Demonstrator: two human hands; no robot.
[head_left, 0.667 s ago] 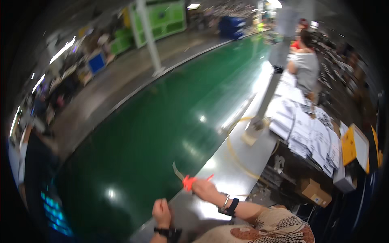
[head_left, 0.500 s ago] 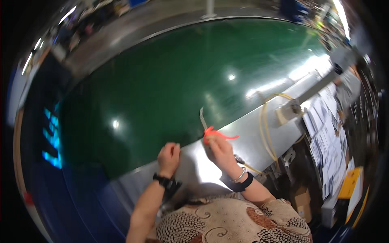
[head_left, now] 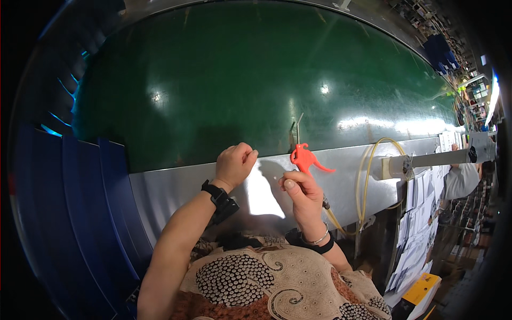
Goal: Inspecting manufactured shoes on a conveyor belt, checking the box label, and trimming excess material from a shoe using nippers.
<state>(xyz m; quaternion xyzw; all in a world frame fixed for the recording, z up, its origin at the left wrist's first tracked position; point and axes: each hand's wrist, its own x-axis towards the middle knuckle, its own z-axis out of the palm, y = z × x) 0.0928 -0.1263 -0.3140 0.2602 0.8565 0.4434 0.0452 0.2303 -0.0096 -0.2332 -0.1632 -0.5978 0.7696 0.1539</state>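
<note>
My left hand (head_left: 234, 164) is closed, thumb against curled fingers, over the metal edge strip (head_left: 176, 186); whatever it may hold is hidden. My right hand (head_left: 305, 200) is closed too, its thumb and index finger drawn together. A red air blow gun (head_left: 303, 157) with a thin bent metal nozzle (head_left: 298, 130) lies by it, nozzle pointing away over the green belt surface (head_left: 224, 90). The right hand covers the gun's lower handle, while its fingertips are left of and apart from the red body. I cannot make out anything between those fingertips.
A yellow air hose (head_left: 364, 186) loops beside a grey metal arm (head_left: 432, 159) on the right. Papers (head_left: 418, 213) hang beyond it, near another person's sleeve (head_left: 460, 181). A yellow and white box (head_left: 421, 289) is lower right. Dark blue panels (head_left: 101, 208) stand on the left.
The view has turned and tilted down. My right fingertips, earlier at the red body of the blow gun, are now below and left of it. My left hand stays closed.
</note>
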